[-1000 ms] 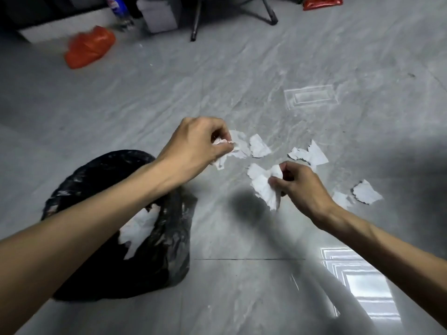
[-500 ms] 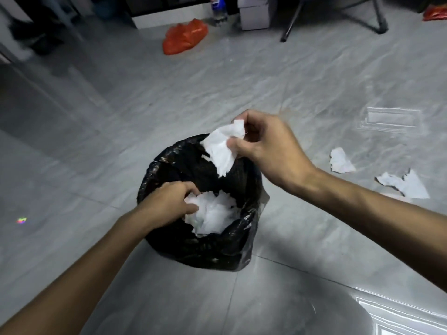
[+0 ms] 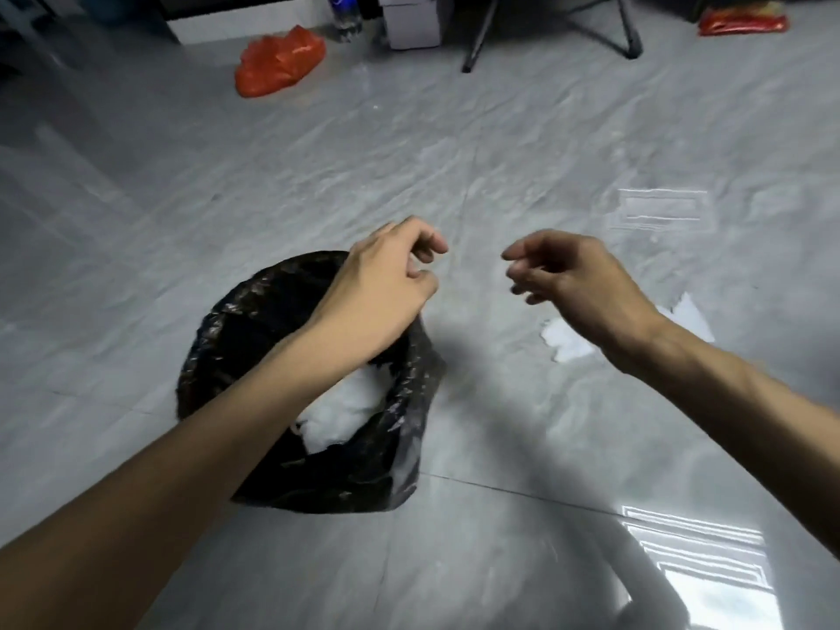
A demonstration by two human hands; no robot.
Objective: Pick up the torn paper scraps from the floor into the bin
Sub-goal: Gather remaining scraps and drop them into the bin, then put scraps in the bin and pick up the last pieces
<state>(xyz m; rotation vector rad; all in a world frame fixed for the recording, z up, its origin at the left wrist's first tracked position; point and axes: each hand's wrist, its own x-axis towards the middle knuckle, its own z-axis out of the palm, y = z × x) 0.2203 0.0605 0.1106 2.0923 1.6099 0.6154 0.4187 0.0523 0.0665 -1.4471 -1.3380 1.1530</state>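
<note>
Black, crinkled plastic lines the bin (image 3: 254, 338), a round container standing on the glossy grey marbled floor (image 3: 545, 143). Inside the bin lies a heap of white crumpled paper (image 3: 345, 411), partly hidden by the left forearm. Left hand (image 3: 382, 293) hovers over the bin's far rim, grip loosely curled and empty. Right hand (image 3: 577, 284) hovers just right of the bin, grip slack with fingers apart, holding nothing. Torn paper scraps (image 3: 568, 343), white with ragged edges, lie flat on the floor right of the bin, partly covered by the right wrist. Well beyond the bin sit an orange plastic bag (image 3: 282, 61), a bottle (image 3: 345, 13) and a white box (image 3: 411, 25).
</note>
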